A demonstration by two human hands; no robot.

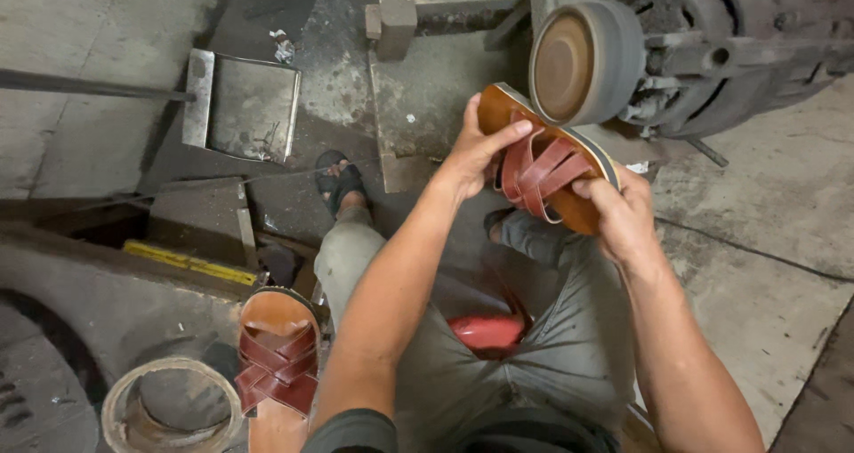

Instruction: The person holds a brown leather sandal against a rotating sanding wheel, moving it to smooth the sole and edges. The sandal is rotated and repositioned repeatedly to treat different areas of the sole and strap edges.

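My left hand (476, 151) and my right hand (623, 213) both hold a brown leather sandal (543, 164) with crossed straps. The left hand grips its upper end, the right hand its lower end. The sandal's sole edge lies against the round grinding wheel (583, 62) of a dusty machine (738, 44). A second matching sandal (277, 355) lies at my lower left, sole down.
My legs in grey trousers and dark sandals stretch over a dirty concrete floor. A metal dustpan (240, 106) lies at upper left. A worn ring-shaped band (169, 413) sits at the bottom left. A red stool seat (485, 333) shows between my legs.
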